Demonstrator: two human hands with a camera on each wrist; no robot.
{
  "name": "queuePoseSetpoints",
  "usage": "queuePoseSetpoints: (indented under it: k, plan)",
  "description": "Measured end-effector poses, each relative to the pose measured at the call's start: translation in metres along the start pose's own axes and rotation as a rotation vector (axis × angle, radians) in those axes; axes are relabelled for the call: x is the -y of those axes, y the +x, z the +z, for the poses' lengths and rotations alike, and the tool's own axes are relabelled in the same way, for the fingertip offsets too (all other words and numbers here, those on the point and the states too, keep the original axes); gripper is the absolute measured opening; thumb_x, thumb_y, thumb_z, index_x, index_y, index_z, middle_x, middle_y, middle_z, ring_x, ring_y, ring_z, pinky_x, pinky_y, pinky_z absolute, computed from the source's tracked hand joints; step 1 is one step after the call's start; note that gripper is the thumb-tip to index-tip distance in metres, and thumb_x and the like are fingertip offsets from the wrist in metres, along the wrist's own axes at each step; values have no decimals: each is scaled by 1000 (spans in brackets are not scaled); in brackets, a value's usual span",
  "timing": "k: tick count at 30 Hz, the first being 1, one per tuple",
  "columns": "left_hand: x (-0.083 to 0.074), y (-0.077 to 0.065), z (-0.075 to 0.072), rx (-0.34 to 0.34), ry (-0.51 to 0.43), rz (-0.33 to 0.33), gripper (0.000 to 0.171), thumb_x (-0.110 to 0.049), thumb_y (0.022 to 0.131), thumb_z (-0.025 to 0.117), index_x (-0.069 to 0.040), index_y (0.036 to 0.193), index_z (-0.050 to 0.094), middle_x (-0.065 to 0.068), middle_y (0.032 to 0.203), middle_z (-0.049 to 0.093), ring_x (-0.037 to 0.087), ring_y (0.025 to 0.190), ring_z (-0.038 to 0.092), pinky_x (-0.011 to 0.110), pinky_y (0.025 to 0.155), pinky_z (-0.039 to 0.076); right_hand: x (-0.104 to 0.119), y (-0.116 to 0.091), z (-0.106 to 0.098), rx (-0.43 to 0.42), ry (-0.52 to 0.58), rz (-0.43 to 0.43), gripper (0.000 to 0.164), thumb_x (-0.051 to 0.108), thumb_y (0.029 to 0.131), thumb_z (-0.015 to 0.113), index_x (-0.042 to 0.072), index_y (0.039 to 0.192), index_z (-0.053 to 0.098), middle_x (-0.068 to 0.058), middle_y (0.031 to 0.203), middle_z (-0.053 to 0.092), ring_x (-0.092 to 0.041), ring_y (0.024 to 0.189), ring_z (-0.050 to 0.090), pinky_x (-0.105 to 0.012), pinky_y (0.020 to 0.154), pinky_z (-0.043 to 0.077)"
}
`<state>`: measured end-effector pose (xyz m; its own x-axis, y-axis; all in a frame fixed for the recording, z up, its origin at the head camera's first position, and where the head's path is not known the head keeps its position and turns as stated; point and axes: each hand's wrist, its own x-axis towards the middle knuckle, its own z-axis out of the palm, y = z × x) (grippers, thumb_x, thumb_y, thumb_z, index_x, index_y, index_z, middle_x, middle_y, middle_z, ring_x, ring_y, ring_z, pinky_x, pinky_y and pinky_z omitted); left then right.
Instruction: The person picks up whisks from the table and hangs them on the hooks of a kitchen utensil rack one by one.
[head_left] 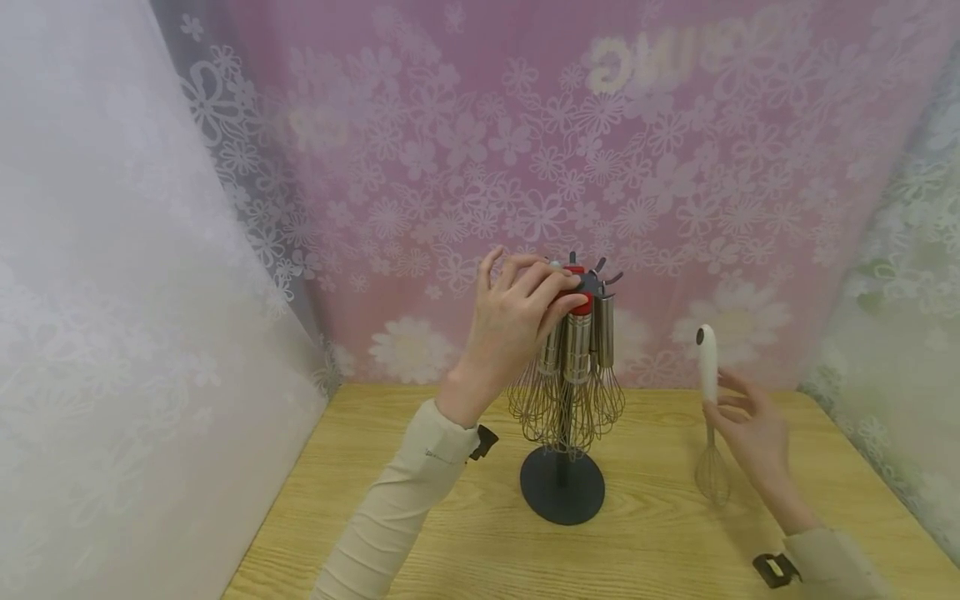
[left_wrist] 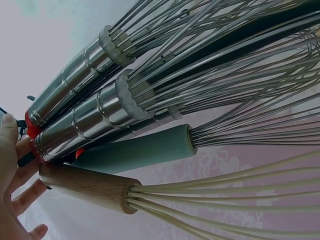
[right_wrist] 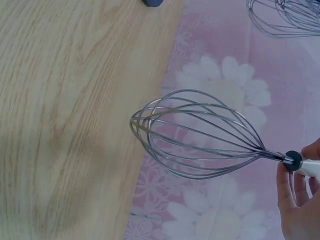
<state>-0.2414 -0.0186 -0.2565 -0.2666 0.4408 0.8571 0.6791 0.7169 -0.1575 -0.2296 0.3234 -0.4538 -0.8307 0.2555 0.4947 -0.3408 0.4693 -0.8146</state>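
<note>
A black whisk stand (head_left: pixel 562 492) with a round base rises from the table, several whisks hanging around its top. At that top, my left hand (head_left: pixel 517 304) grips the hub and hooks, its thumb against a red-ended steel whisk (head_left: pixel 577 342). Close to those fingers in the left wrist view hang steel-handled whisks (left_wrist: pixel 85 115), a green-handled whisk (left_wrist: pixel 140 149) and a wooden-handled whisk (left_wrist: pixel 90 185). Off to the right, my right hand (head_left: pixel 753 429) holds a whisk with a white handle (head_left: pixel 708 367) upright. Its wire loops (right_wrist: pixel 200 135) point down, near the tabletop.
The wooden table (head_left: pixel 420 533) carries the stand. Behind it hangs a pink flowered curtain (head_left: pixel 450 167), with pale curtains at the left (head_left: pixel 112 333) and right (head_left: pixel 900 350) sides.
</note>
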Motion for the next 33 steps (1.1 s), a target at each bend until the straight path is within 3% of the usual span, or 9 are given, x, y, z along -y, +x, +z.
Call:
queuePoseSetpoints:
  k: [10,23,33]
  plan:
    - [-2,1,1,-14,19,4,24,-40,99,63,-22,110,75,-5,106,71,19,115,57,53,122,21,24,-3,11,-42,89,-63,60,-16,84,71,-2,140,56,24,120,59,3,96,61,-8,78,53]
    - [-3,3,2,-40,57,28,26,-43,99,63,-21,106,74,-5,103,71,20,111,58,54,122,21,69,-8,18,-3,163,-185,61,-20,84,70,-2,141,56,15,124,61,-2,97,62,-11,81,54]
    - [-4,3,2,-32,59,25,25,-43,99,63,-21,106,75,-5,104,71,20,112,57,53,121,24,93,-14,21,-12,173,-228,63,-23,81,71,-4,139,57,14,123,61,-1,98,63,-11,82,54]
